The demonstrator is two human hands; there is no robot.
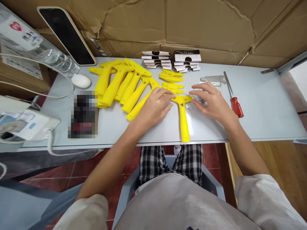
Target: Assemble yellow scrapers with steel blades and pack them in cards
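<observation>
Our left hand [155, 104] and right hand [211, 99] curve, unclenched, beside the yellow T-shaped handle [183, 119] — contact we can't tell. It lies between them on the worktop [266, 111], likely light, stiff, slick — we'd grip mid-shaft.

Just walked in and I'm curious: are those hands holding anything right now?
Left hand: loosely open, by the left tip of the yellow T-shaped tool; contact unclear.
Right hand: open, by its right tip.

Between your left hand [155, 103] and right hand [212, 99], a yellow T-shaped handle [183, 123] lies on the worktop [261, 111], wide head away from you, grip's end at the near edge.
</observation>
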